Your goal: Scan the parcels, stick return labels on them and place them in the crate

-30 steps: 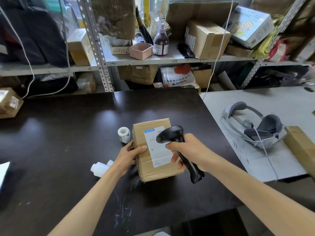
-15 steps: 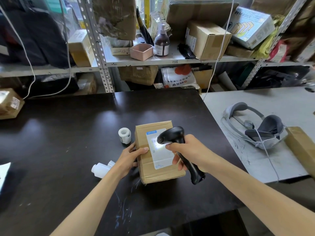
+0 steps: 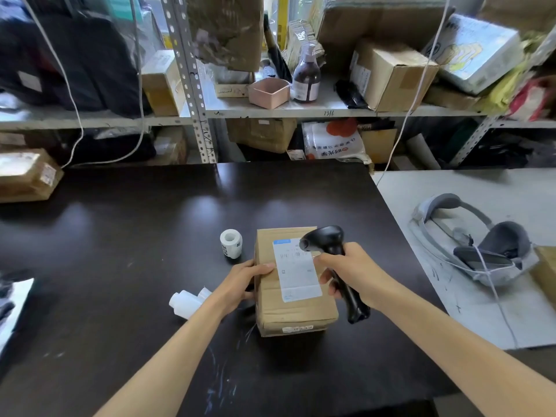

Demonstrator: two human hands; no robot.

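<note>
The step in hand looks like the scan. To do it well, I would keep the brown cardboard parcel [image 3: 296, 305] flat and steady on the dark glossy table [image 3: 120, 266] and hold the nose of the black handheld barcode scanner [image 3: 326, 240] a little above the barcode lines near the top of the white printed shipping label [image 3: 298, 275], tilted so the window faces them. Right now the scanner head hangs over the label's upper right corner and hides part of it, so backing it off slightly should let it take in the whole code.

The left hand [image 3: 240, 281] grips the parcel's left edge, thumb lying on the top face and the other fingers curled down the side, bracing it. The right hand [image 3: 352, 272] is wrapped tightly round the scanner's handle, with the butt of the handle sticking out below the fist; I cannot tell whether a finger presses the trigger.

The parcel sits near the table's front, between the two arms. A small white roll of labels [image 3: 231, 243] stands just beside its far left corner, ready for the sticking step. I see no crate from here.
</note>
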